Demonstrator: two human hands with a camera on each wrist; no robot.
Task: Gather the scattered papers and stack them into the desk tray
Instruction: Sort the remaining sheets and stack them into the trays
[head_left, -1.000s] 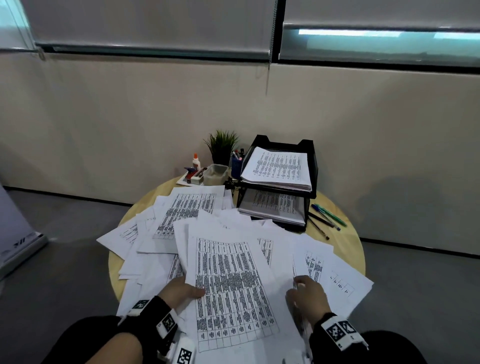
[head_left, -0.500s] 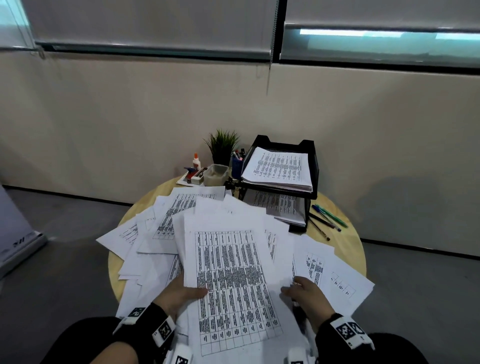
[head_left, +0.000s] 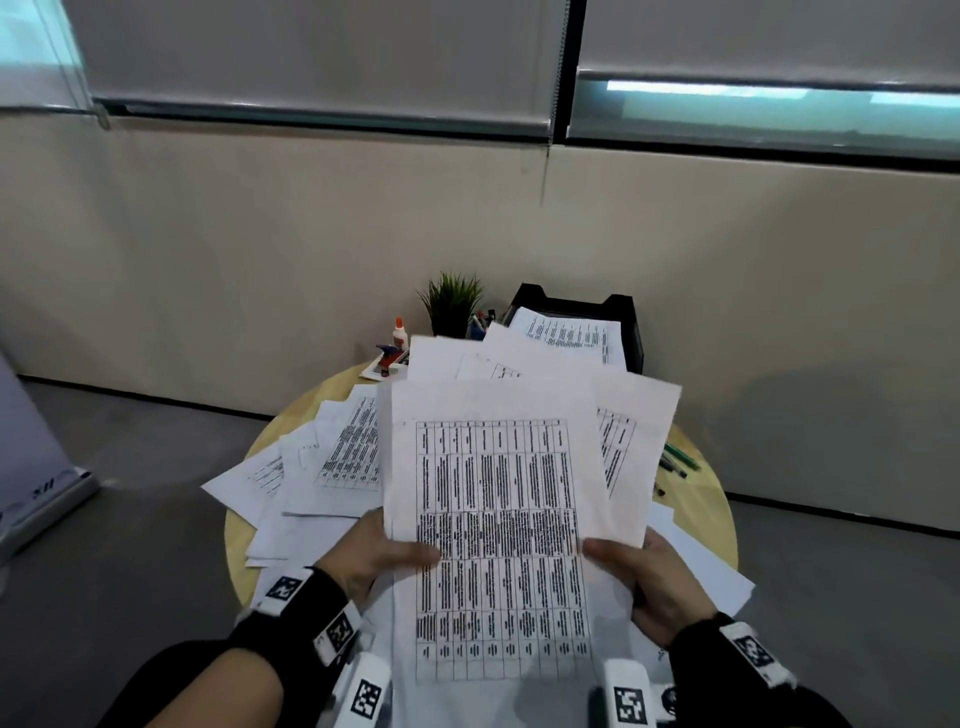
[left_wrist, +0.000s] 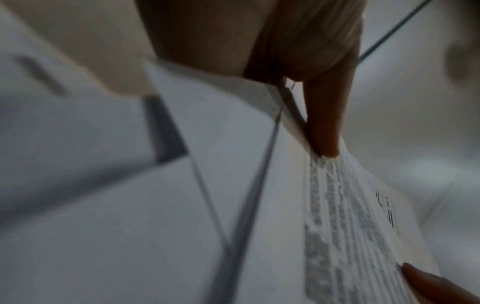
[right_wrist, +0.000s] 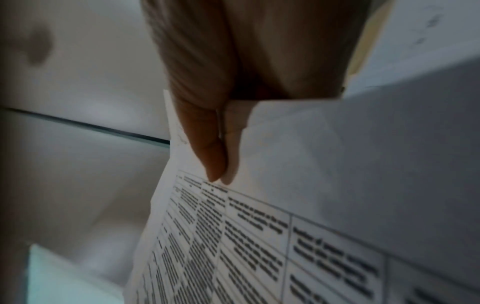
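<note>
Papers (head_left: 498, 519) form an uneven bundle that both hands lift above the table (head_left: 711, 499). The left hand (head_left: 382, 553) pinches the left edge, with the thumb on the printed top sheet and the fingers under it. The right hand (head_left: 647, 582) pinches the right edge in the same way; the right wrist view shows the thumb (right_wrist: 207, 150) pressed flat on the sheet beside a printed grid. The sheets behind the top one fan out away from the hands and are not aligned. More loose sheets (head_left: 332, 462) lie on the table to the left of the left hand, and some white ones (head_left: 701, 566) lie under the right hand. The tray (head_left: 571, 332) stands well beyond both hands, partly hidden by the bundle, with a printed sheet on its top level. A plant (head_left: 451, 301) and a glue bottle (head_left: 399, 332) stand beyond the left hand, and pens (head_left: 678, 462) lie beyond the right hand
</note>
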